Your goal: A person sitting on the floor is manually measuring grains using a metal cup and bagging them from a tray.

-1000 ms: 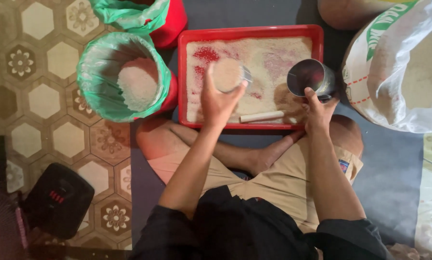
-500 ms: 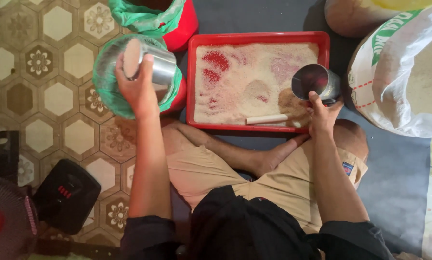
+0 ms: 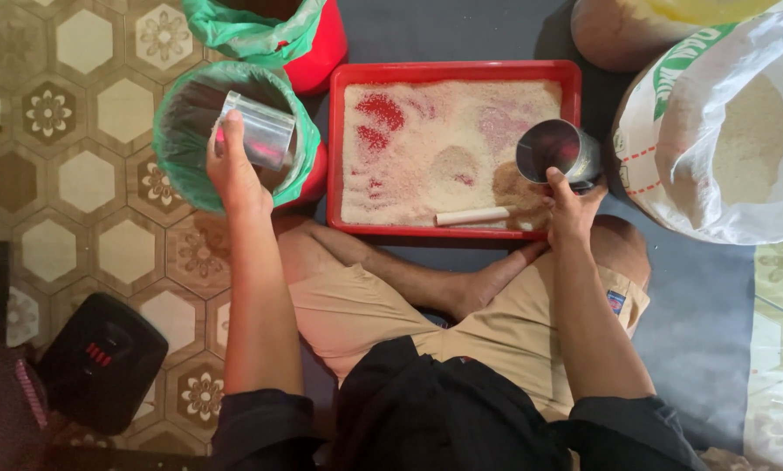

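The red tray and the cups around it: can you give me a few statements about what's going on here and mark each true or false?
1. The left hand holds a clear cup over the green-lined bucket. True.
2. The right hand holds a wooden spoon. False: it grips a metal cup at the tray's right end.
3. The red tray holds a layer of pale grain. True.
4. A small white stick lies in the tray near its front edge. True.
5. The big white sack stands left of the tray. False: it stands to the right.
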